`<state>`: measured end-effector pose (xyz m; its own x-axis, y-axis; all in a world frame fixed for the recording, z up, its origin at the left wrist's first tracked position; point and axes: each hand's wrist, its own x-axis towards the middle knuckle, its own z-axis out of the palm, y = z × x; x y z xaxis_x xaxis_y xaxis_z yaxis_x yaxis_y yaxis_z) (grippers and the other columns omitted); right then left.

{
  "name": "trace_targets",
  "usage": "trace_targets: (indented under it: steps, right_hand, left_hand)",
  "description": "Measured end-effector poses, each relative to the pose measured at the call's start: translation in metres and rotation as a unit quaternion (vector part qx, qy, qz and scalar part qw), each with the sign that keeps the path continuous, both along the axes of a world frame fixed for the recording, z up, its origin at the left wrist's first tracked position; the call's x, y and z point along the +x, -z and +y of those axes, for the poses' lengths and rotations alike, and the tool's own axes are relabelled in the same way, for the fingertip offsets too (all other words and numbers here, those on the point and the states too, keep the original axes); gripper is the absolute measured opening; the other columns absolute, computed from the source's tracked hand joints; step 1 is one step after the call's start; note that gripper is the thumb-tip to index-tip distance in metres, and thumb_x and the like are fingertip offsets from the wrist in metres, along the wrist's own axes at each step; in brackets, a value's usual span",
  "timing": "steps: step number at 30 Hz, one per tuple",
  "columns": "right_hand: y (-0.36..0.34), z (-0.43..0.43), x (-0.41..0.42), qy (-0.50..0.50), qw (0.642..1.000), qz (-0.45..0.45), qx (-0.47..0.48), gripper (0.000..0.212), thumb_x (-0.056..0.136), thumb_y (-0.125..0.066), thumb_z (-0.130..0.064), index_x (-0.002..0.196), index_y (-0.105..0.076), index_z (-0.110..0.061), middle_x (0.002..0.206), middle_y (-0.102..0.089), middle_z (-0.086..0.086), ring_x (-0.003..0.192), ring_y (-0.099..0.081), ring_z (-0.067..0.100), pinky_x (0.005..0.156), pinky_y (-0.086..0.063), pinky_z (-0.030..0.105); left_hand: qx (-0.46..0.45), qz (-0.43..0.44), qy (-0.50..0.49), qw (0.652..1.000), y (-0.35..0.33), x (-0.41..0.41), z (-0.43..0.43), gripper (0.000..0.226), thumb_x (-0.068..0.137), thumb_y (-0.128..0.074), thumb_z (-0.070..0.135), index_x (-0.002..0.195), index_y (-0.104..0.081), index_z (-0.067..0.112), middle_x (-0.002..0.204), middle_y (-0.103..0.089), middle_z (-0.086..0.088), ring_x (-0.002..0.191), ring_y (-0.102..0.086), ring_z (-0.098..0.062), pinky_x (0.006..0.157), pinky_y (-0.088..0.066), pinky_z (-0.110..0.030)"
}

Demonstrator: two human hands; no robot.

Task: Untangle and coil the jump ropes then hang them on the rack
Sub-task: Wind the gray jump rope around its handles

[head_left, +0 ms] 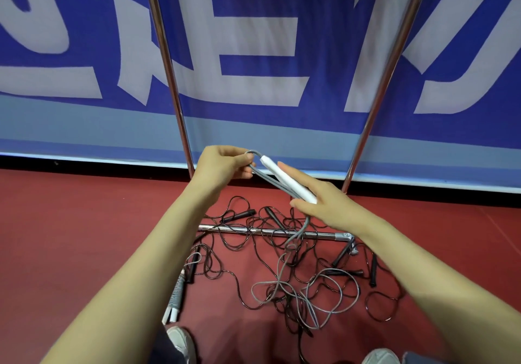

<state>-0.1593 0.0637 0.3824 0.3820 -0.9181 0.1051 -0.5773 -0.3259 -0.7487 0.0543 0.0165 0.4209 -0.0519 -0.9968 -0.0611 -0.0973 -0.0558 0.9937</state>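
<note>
Jump ropes [282, 262] sprawl in a dark tangle across the red floor [84, 236], spilling over the bottom bar of the rack [166, 62], whose two chrome poles rise in front of me. One grey rope [277, 184] is partly lifted out of that heap: its tail drops from my hands into the black cords, with what looks like a small snarl just above the bar. My left hand [222, 166] is clenched around a bend of the grey cord; my right hand [324, 208] pinches the white handle [290, 183] and the strands beside it between thumb and fingers. To coil well, I reckon each loop should match the handle's length and lie flat against the last one, with no twists. The tail wants drawing up slowly and shaking free of the black cords, not yanking, or the snarl may tighten
</note>
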Motion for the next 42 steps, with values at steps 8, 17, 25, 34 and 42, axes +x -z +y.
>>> trace_targets:
  steps: [8, 17, 25, 34, 42]
  right_hand:
    - [-0.004, 0.0, 0.006, 0.02, 0.985, -0.159, 0.065, 0.071, 0.095, -0.058, -0.009, 0.145, -0.03, -0.049, 0.082, -0.063, 0.004, 0.065, -0.055, 0.01, 0.062, -0.045, 0.029]
    - [-0.005, -0.002, 0.019, 0.004, 0.906, -0.397, 0.148, 0.075, 0.092, -0.051, 0.009, 0.145, -0.026, -0.039, 0.076, -0.059, 0.0, 0.059, -0.049, 0.015, 0.056, -0.044, 0.026]
    - [-0.01, 0.003, 0.022, 0.017, 0.912, -0.355, 0.206, 0.039, 0.095, -0.05, 0.004, 0.124, -0.029, -0.01, 0.073, -0.057, 0.009, 0.057, -0.055, 0.014, 0.052, -0.047, 0.021]
    - [-0.003, 0.001, 0.027, 0.05, 0.961, -0.222, 0.159, 0.031, 0.096, -0.056, -0.011, 0.12, -0.035, -0.01, 0.08, -0.066, 0.012, 0.066, -0.062, 0.018, 0.057, -0.048, 0.025]
    - [0.0, 0.004, 0.036, 0.151, 0.988, 0.02, 0.008, 0.028, 0.096, -0.054, -0.027, 0.112, -0.035, -0.014, 0.08, -0.058, 0.009, 0.063, -0.054, 0.027, 0.053, -0.033, 0.032]
  left_hand:
    - [-0.048, 0.091, -0.055, 0.993, -0.002, -0.005, -0.001, 0.025, 0.086, -0.069, 0.007, 0.108, -0.058, 0.008, 0.084, -0.068, -0.01, 0.06, -0.063, -0.01, 0.067, -0.054, -0.021]
    - [0.024, 0.172, 0.098, 0.98, 0.004, -0.04, 0.021, 0.039, 0.083, -0.067, 0.001, 0.12, -0.054, 0.0, 0.065, -0.064, 0.004, 0.057, -0.058, -0.005, 0.06, -0.046, -0.017]
    - [0.035, 0.118, 0.106, 0.987, 0.005, -0.032, 0.021, 0.009, 0.086, -0.066, 0.006, 0.094, -0.062, 0.005, 0.047, -0.053, 0.009, 0.039, -0.036, -0.005, 0.054, -0.035, -0.017]
    - [0.037, 0.129, 0.102, 0.986, 0.008, -0.035, 0.02, 0.008, 0.084, -0.068, 0.005, 0.091, -0.064, 0.003, 0.043, -0.044, 0.003, 0.045, -0.036, -0.012, 0.057, -0.039, -0.025]
    - [-0.099, 0.072, 0.048, 0.991, 0.001, -0.043, 0.025, 0.012, 0.081, -0.07, -0.003, 0.092, -0.065, 0.0, 0.05, -0.055, 0.008, 0.041, -0.042, -0.009, 0.045, -0.038, -0.018]
